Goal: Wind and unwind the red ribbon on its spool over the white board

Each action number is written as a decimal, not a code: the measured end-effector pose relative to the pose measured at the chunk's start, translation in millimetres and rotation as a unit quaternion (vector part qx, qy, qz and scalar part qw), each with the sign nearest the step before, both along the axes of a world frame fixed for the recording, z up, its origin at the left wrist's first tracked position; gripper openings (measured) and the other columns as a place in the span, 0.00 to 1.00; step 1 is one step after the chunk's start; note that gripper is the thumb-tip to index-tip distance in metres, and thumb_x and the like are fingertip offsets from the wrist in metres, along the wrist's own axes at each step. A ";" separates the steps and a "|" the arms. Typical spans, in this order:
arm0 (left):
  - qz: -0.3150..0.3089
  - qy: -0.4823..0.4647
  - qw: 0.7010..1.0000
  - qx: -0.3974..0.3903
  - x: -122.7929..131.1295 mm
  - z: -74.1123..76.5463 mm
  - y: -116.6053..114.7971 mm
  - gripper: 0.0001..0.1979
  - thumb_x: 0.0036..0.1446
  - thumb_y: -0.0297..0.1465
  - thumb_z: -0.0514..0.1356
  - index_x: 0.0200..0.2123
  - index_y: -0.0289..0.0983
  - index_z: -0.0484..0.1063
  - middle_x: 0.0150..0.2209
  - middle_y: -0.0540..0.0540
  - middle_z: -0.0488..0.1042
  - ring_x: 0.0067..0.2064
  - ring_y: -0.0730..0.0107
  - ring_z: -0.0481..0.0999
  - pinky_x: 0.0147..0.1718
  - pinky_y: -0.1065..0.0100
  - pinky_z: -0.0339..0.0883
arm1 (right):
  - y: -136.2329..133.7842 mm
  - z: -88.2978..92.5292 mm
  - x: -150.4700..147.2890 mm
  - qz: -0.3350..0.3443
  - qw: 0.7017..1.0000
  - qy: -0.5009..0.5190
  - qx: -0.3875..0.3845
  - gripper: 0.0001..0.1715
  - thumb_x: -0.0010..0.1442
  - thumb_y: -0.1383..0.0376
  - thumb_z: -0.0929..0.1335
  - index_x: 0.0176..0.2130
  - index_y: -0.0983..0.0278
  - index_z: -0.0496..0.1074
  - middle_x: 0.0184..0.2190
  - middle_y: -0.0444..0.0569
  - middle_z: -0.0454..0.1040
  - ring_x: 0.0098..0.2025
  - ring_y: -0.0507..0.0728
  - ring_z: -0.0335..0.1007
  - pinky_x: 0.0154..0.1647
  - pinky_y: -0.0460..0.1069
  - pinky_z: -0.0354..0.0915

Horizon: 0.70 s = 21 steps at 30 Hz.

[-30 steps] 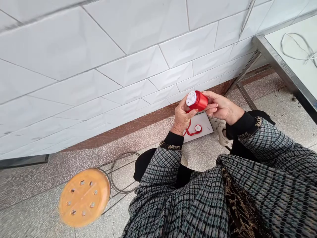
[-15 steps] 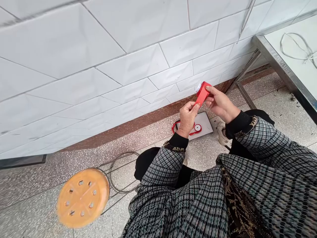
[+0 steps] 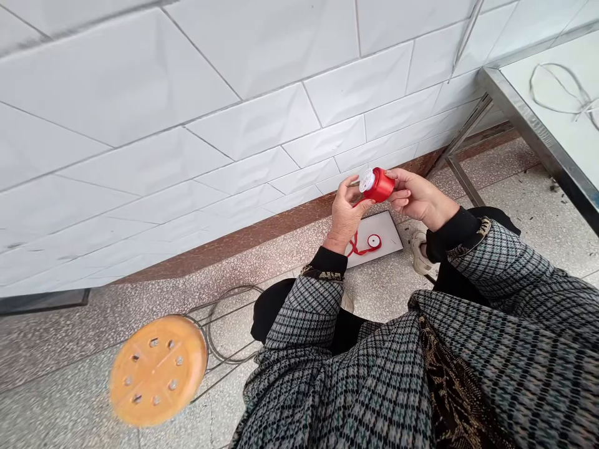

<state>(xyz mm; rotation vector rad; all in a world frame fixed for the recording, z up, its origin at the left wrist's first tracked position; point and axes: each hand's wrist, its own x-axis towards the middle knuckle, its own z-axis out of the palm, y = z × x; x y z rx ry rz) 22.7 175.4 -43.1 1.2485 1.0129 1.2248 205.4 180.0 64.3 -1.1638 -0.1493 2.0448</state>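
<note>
A white spool wound with red ribbon [image 3: 384, 186] is held up between my two hands, its pale end disc tilted to the left. My right hand [image 3: 418, 197] grips the spool from the right, thumb on top and fingers beneath. My left hand [image 3: 347, 211] pinches the loose stretch of ribbon at the spool's lower left, thumb and fingers close to the disc. Below them on the floor lies a flat white panel with a dark edge [image 3: 387, 234]. On it rests a small white reel [image 3: 374, 241] with a loose red ribbon trailing from it.
An orange round stool [image 3: 156, 374] with metal legs stands at the lower left. A metal-framed table [image 3: 538, 125] with a coil of cable [image 3: 561, 93] is at the right. The white tiled wall [image 3: 262, 143] runs close in front.
The spool has turned so its pale end disc faces me more. My left hand has shifted slightly left, and the ribbon stretched between my hands looks shorter.
</note>
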 end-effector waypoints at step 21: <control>0.034 -0.023 0.997 -0.068 29.7 8.0 -18.8 0.24 0.59 0.52 0.71 0.47 0.40 0.77 0.31 0.49 0.77 0.27 0.74 0.70 0.26 0.69 0.65 | -10.4 -13.2 -14.3 -0.115 0.976 -0.119 0.142 0.18 0.64 0.66 0.78 0.34 0.61 0.65 0.20 0.35 0.60 0.18 0.44 0.48 0.18 0.41 0.51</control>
